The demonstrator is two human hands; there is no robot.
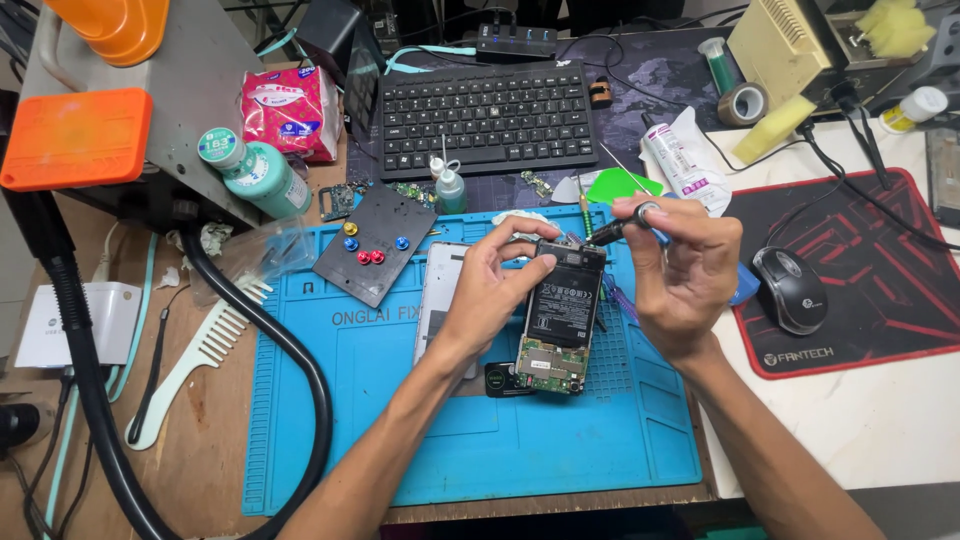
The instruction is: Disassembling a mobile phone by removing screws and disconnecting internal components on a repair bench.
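Opened phone (battery exposed) in left hand, screwdriver in right hand, above blue mat.

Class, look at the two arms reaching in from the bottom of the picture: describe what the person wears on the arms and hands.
Nothing is worn. Both forearms are bare as far as the picture shows, with no sleeve in view. The left hand and the right hand have no gloves, and no watch, strap or bracelet shows at either wrist. No ring can be made out on the fingers. No cables or markings run along either arm.
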